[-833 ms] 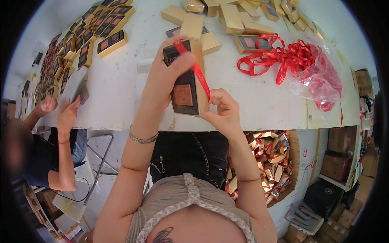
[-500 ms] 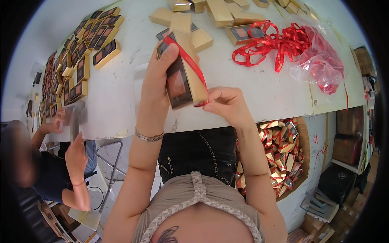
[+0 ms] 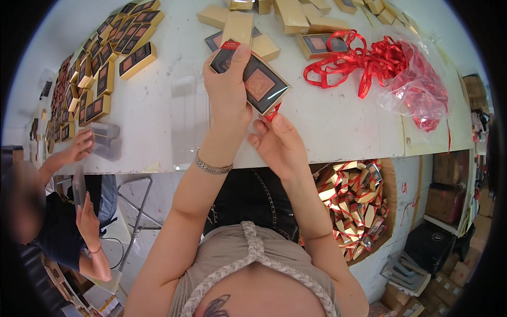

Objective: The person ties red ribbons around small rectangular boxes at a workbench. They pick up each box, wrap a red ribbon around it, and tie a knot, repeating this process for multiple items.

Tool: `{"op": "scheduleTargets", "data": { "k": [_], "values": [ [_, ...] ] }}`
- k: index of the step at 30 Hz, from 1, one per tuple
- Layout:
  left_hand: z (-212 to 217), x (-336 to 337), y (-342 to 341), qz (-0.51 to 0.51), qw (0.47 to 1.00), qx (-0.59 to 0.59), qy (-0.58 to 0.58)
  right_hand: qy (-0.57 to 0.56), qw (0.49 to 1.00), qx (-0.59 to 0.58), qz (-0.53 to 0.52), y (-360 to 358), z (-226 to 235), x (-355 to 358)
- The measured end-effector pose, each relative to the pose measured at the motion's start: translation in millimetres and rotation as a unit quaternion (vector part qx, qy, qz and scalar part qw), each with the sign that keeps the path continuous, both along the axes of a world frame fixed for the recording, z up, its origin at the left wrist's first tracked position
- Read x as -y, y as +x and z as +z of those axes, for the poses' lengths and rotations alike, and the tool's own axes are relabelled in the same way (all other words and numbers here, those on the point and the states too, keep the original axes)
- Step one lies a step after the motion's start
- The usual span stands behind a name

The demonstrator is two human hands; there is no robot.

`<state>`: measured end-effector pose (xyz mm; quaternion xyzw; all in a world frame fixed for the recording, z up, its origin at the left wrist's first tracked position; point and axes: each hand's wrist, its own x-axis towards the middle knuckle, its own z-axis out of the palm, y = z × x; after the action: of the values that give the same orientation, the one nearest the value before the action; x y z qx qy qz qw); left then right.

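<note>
My left hand [image 3: 227,79] is closed round a small gold box with a dark front, a clear window and a pinkish-brown pressed-powder square [image 3: 260,84]. The box tilts, its front now turned up toward me. Red ribbon [image 3: 231,45] crosses its upper end, partly hidden by my thumb. At the box's lower corner another stretch of red ribbon [image 3: 273,112] shows against my right hand [image 3: 280,145]. My right thumb and forefinger pinch the ribbon there, while the other fingers curl loosely below.
Gold boxes [image 3: 239,27] lie beyond my hands. Tangled red ribbon [image 3: 369,61] and a clear plastic bag [image 3: 422,90] sit at right. Many boxes cover the left side. A co-worker's hand [image 3: 81,145] holds clear plastic pieces. A carton [image 3: 390,201] of ribboned boxes stands below the table.
My left hand has turned the box so its windowed front faces up and moved it right. My right hand has rolled over, palm up, at the lower corner.
</note>
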<state>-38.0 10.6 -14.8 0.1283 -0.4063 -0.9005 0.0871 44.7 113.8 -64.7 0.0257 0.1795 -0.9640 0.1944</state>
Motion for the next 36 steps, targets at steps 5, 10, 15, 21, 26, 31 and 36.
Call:
{"op": "scheduleTargets", "data": {
  "k": [5, 10, 15, 21, 26, 31, 36],
  "values": [
    [2, -13, 2, 0.133, 0.974, -0.075, -0.165, -0.053, 0.998, 0.025, -0.003, 4, 5, 0],
    [11, -20, 17, 0.183, 0.926, -0.195, -0.265, -0.026, 0.998, 0.013, -0.056, 5, 10, 1],
    [14, -13, 43, 0.131, 0.958, -0.105, -0.231, 0.347, 0.888, -0.050, -0.297, 14, 21, -24],
    [4, 8, 10, 0.127, 0.601, -0.252, -0.748, 0.558, 0.798, -0.125, -0.190, 92, 14, -181],
    [5, 40, -38, -0.003, 0.787, -0.044, -0.615, 0.783, 0.546, 0.000, -0.297, 134, 32, -247],
    [28, 44, 1, -0.288, 0.933, 0.008, 0.214, 0.710, 0.625, -0.124, -0.299, 82, 25, -168],
    [7, 40, 42, -0.414, 0.874, 0.040, 0.250, 0.475, 0.820, -0.250, -0.199, -1, 54, -82]
  ]
}}
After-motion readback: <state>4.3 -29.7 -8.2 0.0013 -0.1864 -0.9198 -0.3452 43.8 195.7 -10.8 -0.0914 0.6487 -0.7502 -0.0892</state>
